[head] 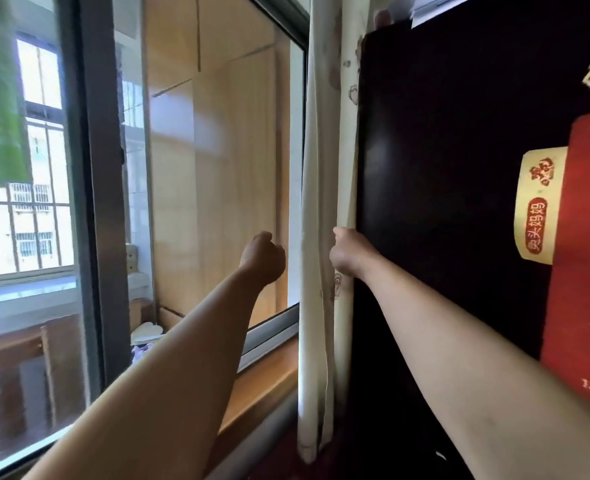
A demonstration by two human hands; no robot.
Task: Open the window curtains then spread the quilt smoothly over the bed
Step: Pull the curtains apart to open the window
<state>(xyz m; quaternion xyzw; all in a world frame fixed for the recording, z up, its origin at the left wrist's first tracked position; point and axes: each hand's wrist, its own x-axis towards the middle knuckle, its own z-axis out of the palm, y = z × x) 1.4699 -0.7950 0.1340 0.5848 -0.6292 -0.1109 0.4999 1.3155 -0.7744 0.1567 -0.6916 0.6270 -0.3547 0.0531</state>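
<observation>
Where the curtain (316,202) is gathered into an upright bundle at the window's (217,168) right edge, against a dark cabinet (442,168), its right fold is gripped by the right hand (347,254). The left hand (264,258) is held just left of it, fingers curled on nothing. Quilt and bed: not seen.

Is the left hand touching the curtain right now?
Apart. The head view shows a strip of window glass between the fisted left hand and the bunched curtain.

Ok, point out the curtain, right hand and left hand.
curtain (316,168), head view, on its bunched pale folds.
right hand (347,252), head view, back of the hand.
left hand (264,258), head view, back of the hand.
</observation>
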